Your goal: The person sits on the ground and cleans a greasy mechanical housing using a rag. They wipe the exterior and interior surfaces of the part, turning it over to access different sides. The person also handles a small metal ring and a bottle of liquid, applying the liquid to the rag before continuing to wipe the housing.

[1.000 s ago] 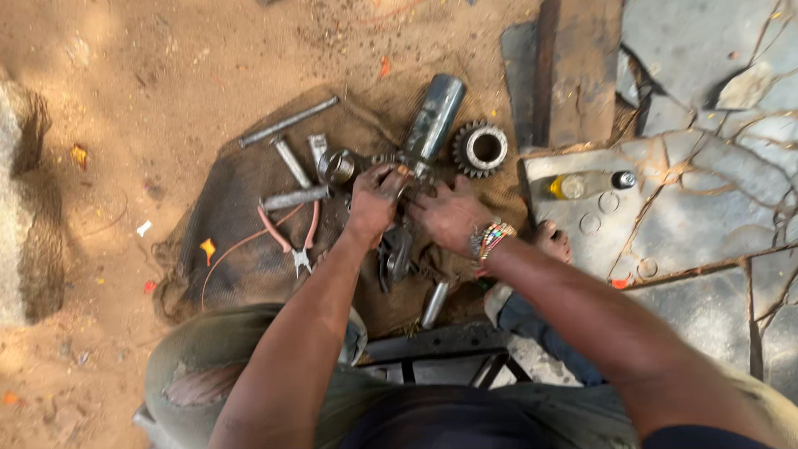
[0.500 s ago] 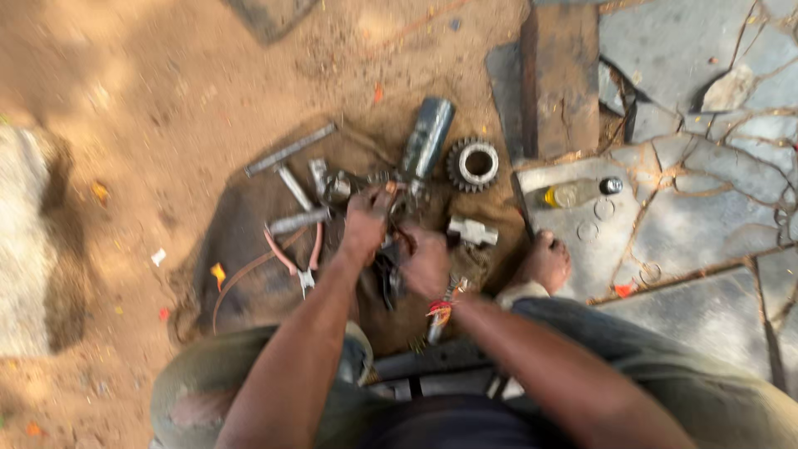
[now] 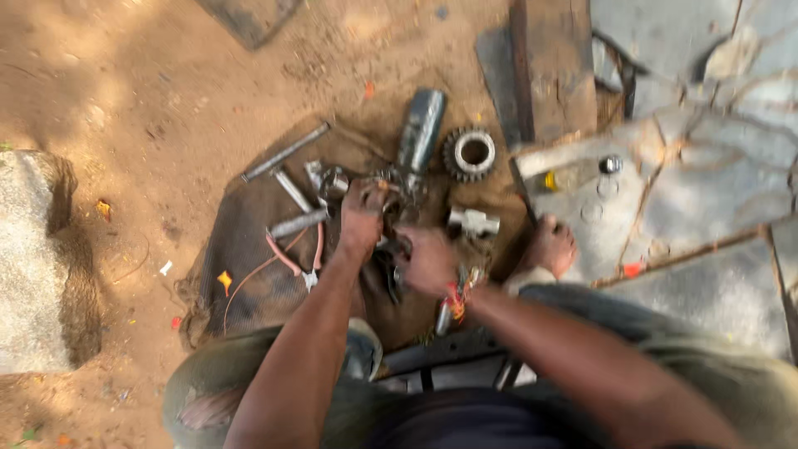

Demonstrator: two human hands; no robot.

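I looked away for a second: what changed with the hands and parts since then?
The right hand drew back toward the body, off the part cluster. The left hand stayed on the dark metal part. The gear, cylinder and red-handled pliers kept their places on the cloth.

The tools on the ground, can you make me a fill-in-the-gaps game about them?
1. The round gear wheel has a ____ in its middle.
2. The pliers have ____ handles.
3. The tools lie on a dark ____ spread over the dirt.
4. The right hand has a bright band on its ____.

Missing words: hole; pink; cloth; wrist
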